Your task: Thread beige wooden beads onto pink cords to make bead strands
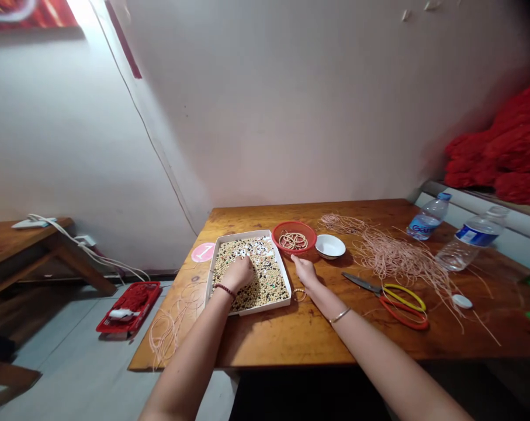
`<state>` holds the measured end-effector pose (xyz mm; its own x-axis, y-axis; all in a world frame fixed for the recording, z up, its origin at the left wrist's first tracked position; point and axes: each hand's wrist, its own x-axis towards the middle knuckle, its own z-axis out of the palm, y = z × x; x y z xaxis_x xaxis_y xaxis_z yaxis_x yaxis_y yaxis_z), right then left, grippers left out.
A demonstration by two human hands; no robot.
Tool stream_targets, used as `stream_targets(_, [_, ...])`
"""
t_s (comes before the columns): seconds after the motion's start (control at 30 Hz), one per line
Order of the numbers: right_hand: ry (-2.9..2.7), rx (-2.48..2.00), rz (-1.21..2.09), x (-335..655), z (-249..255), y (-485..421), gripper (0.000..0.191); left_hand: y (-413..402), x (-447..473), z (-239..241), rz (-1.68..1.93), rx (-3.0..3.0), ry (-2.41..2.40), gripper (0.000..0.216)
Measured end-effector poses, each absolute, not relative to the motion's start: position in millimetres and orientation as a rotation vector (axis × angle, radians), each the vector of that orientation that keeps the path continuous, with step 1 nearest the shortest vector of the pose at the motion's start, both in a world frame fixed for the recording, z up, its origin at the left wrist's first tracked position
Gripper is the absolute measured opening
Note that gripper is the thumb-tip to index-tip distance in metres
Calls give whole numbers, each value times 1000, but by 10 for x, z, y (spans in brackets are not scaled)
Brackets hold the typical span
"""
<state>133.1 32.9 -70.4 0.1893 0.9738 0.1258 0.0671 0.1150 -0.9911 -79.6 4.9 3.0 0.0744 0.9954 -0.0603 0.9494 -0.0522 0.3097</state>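
Left hand (238, 275) curled into cream and dark beads (265, 286), grip unclear, beads heaped in a white cardboard tray (265, 308), right hand (305, 272) half-closed beside the tray, grip unclear, just below a red plastic basket (294, 223)

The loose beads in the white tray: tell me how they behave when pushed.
The loose beads will probably roll and scatter easily, since they look round and lie unstrung. The low rim of the white tray should stop only gentle pushes.
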Motion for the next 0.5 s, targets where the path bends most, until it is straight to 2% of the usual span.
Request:
stream_targets(0.23, [-1158,-1297,983,1269,-717,242,51,-70,-755,29,208,2218,1577,22])
stream_targets(0.37, [-1306,-1219,1069,1237,-744,185,49,-120,-680,-6,236,2309,1270,40])
stream_targets(0.5, [-1439,-1165,1041,1251,-762,147,49,-118,-618,-66,290,2300,1116,27])
